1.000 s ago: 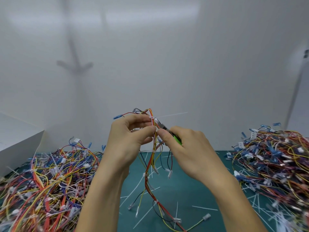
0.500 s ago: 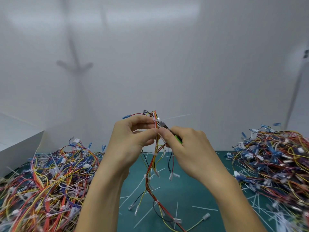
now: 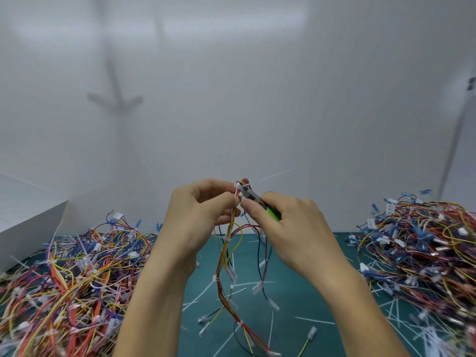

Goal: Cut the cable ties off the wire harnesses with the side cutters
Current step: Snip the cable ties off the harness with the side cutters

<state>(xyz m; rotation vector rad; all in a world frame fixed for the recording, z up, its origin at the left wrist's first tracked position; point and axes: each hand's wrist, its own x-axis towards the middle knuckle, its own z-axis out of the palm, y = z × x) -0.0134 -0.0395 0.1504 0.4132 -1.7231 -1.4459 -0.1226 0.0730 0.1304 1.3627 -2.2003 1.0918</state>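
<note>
The cable tie [image 3: 241, 188] is seen at centre frame, wrapped round the top of the one held wire harness [image 3: 224, 256]. The harness's long axis runs nearly upright, and its tail is draped down onto the counter [image 3: 304, 287]. The tie sits just above the left hand [image 3: 203, 217], whose grip is pinched on the wires. It lies up and left of the right hand [image 3: 293, 230], whose grip is curled round the single pair of side cutters [image 3: 255, 198]. The cutters are angled in from the lower right with the tip at the tie; whether the blades are parted cannot be told. At least three more ties are counted lower on the harness. Two heaps are piled: the left heap [image 3: 77, 269] and the right heap [image 3: 425, 243]. The cut ties [image 3: 314, 320] strewn between them are too many to count.
</note>
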